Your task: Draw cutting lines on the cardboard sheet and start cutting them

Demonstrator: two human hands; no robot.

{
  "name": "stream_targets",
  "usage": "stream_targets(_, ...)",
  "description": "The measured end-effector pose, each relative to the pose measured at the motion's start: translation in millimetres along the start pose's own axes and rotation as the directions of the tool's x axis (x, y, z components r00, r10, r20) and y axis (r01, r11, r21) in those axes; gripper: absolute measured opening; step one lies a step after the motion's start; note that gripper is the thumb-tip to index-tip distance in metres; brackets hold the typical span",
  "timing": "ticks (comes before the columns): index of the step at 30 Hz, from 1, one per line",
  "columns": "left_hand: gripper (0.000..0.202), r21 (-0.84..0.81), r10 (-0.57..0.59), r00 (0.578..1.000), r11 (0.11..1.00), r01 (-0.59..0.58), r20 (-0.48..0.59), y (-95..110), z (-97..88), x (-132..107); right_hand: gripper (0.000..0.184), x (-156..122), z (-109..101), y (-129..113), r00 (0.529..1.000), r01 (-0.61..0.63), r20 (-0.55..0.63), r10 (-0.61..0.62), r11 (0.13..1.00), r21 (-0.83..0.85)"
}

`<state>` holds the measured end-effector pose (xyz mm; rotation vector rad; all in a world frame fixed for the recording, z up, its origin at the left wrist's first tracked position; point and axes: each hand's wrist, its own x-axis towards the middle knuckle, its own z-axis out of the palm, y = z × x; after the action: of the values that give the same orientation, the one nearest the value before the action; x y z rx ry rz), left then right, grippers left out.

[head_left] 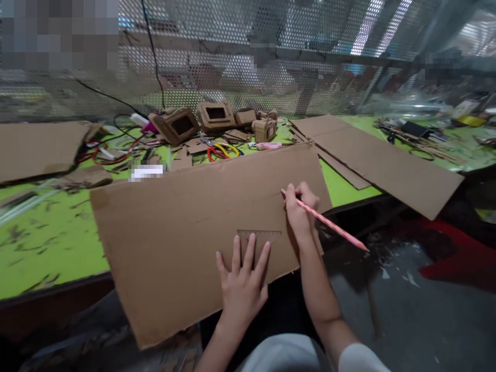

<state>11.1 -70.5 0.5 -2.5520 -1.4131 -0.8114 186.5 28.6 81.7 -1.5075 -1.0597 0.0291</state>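
A large brown cardboard sheet (pixel 186 227) lies across the front edge of the green table (pixel 42 243) and overhangs towards me. My left hand (pixel 242 281) rests flat on it, fingers spread, with the fingertips pressing on a clear ruler (pixel 261 236). My right hand (pixel 300 206) is closed round a pink pencil (pixel 333 226), whose tip touches the cardboard just above the ruler's right end.
More cardboard sheets lie at the right (pixel 380 160) and far left (pixel 36 147). Small cardboard models (pixel 215 118), red-handled pliers (pixel 217 151), a pink cutter (pixel 268 146), wires and scraps sit at the back. A perforated metal screen (pixel 240 62) stands behind. A red stool (pixel 453 253) stands on the floor.
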Motion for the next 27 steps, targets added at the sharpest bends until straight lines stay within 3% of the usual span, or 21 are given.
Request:
stream_targets(5,0.099,0.011,0.012,1.000,1.000,-0.011,-0.020,-1,3.3,-1,0.035,-7,4,-1,0.999,-0.042,-0.028,0.043,0.999,0.023)
stream_targets(10,0.100,0.023,0.002,1.000,1.000,-0.002,-0.014,-2,5.5,-1,0.035,-10,6,-2,0.998,-0.057,0.026,0.055,0.994,0.096)
stream_targets(14,0.097,0.017,0.002,1.000,1.000,-0.002,-0.009,0,5.3,-1,0.035,-14,9,-10,0.995,-0.093,-0.029,0.093,0.996,-0.002)
stream_targets(18,0.100,0.021,-0.005,1.000,1.000,0.005,-0.002,0,4.8,-1,0.036,-22,13,-15,0.995,-0.057,0.079,0.053,0.997,0.049)
stream_targets(21,0.098,0.024,0.004,1.000,1.000,-0.004,-0.001,1,3.5,-1,0.037,-27,17,-15,0.998,-0.052,0.045,0.050,0.997,0.052)
stream_targets(25,0.089,0.026,-0.010,1.000,1.000,0.010,0.009,2,1.0,2,0.037,-29,23,-16,0.996,-0.034,0.083,0.028,0.997,0.074)
stream_targets(27,0.085,0.022,-0.007,1.000,1.000,0.007,0.007,2,0.4,2,0.038,-30,25,-17,0.999,-0.045,0.034,0.042,0.993,0.107)
